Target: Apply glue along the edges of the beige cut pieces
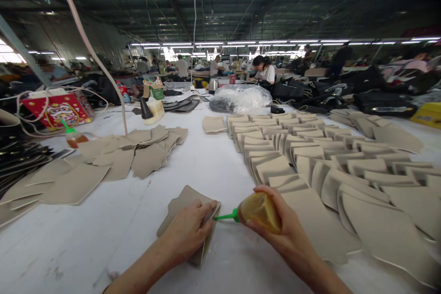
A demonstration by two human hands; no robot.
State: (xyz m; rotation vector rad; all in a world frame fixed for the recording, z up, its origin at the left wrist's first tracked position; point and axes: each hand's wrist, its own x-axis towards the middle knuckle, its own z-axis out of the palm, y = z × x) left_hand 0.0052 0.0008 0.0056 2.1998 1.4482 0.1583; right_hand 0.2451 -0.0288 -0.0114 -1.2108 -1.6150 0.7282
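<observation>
My right hand (288,228) is wrapped round a squeeze bottle (259,211) of amber liquid, tipped on its side. Its thin green nozzle (225,216) points left and meets the right edge of a beige panel (179,206) on the table. My left hand (188,227) lies over that panel, thumb and fingers closed at its edge near the nozzle tip. Part of the panel is hidden under the hand. Further right, rows of overlapping beige panels (315,216) reach close to my right hand.
Flat beige panels (76,183) are piled at the left, with a second green-capped bottle (74,138) behind them. A pinkish cable (93,50) hangs down to the table there. At the back are a red box (57,108) and clear plastic (241,97). Several people work beyond.
</observation>
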